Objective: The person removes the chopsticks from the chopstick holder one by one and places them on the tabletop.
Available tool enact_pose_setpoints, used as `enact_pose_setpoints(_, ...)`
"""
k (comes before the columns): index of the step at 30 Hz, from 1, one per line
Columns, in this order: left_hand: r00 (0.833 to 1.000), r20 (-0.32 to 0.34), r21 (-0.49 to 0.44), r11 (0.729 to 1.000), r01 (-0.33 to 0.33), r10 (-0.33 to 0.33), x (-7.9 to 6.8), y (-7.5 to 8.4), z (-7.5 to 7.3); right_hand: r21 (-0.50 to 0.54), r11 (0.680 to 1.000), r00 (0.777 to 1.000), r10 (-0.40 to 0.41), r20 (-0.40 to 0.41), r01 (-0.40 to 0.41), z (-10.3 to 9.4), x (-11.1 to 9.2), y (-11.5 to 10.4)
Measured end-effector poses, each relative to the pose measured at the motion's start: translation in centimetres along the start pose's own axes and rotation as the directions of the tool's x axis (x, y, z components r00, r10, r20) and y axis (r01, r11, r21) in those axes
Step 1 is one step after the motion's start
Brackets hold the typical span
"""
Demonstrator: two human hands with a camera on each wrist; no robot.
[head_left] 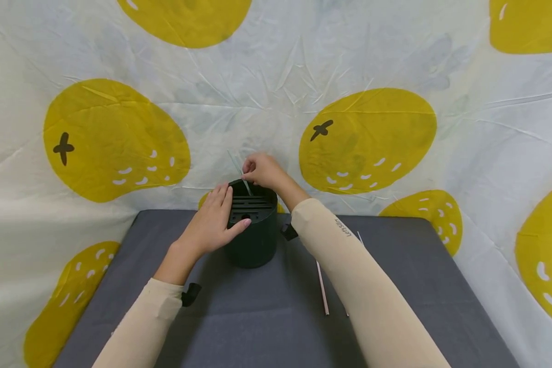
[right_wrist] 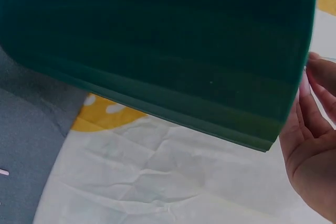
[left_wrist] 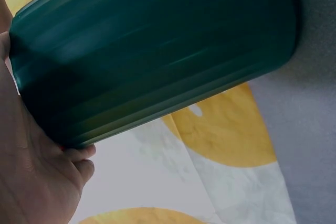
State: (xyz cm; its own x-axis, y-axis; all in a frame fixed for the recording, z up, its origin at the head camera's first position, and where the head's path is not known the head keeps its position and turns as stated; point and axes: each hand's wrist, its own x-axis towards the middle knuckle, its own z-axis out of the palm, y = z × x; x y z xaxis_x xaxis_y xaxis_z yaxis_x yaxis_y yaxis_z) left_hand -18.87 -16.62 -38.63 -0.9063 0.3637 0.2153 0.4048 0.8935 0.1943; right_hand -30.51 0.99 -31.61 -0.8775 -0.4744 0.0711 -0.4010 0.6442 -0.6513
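Note:
A dark green round bucket (head_left: 251,244) stands upright at the back of the table, with a slotted lid (head_left: 254,204) over the near part of its top. My left hand (head_left: 213,220) rests on the bucket's left rim, its fingers stretched forward and its thumb spread over the lid's near edge. Above the opening behind the slots, my right hand (head_left: 266,170) pinches a thin pale straw-like stick (head_left: 234,160). The stick leans, its lower end inside the opening. In both wrist views the bucket wall (left_wrist: 157,51) covers much of the scene, hiding the stick's lower part.
Under the right forearm lie a pink straw-like stick (head_left: 323,291) and a second thin stick (head_left: 360,237), partly hidden by the sleeve. A grey cloth covers the table (head_left: 239,327). Close behind it hangs a white curtain (head_left: 276,66) with yellow fruit prints.

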Motion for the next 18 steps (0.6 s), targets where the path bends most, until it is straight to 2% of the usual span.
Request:
enact_pose_setpoints(5,1.0,-0.006,0.001,1.0,-0.002,0.002,0.0,0.0,0.1,-0.011,1.0,1.0,-0.009,-0.012,0.009,0.0,-0.2,0.0)
enact_pose_setpoints(12,1.0,-0.001,0.0,1.0,0.007,-0.007,0.0,0.0,0.0,0.086,0.996,1.0,-0.017,0.0,0.017,-0.6,-0.9,0.0)
enact_pose_setpoints(18,1.0,0.006,-0.003,1.0,0.013,-0.013,0.0,0.0,0.0,0.133,0.988,0.996,-0.071,-0.054,0.078,-2.1,-2.2,-0.2)
